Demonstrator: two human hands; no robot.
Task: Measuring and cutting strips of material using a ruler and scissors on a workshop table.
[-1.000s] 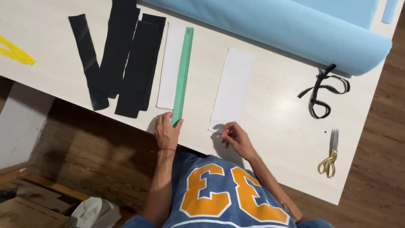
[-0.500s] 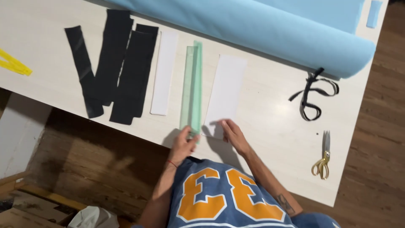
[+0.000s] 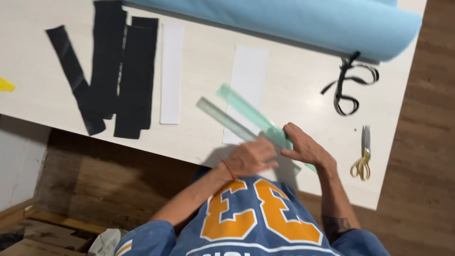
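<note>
A green ruler (image 3: 251, 118), blurred, is gripped by both hands, left (image 3: 251, 157) and right (image 3: 303, 147), over the table (image 3: 294, 95), pointing toward 10 o'clock.

I saw the ruler (image 3: 246, 118) smeared double by motion, its near end hidden under my hands. My left hand (image 3: 251, 159) was blurred too. The blue roll (image 3: 294, 21) and black strips (image 3: 118, 71) ran off the top edge.

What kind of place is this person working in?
Probably a sewing or craft workroom: a big roll of light blue fabric lies on the white worktable, alongside cut black strips, gold-handled scissors and a green ruler.
</note>
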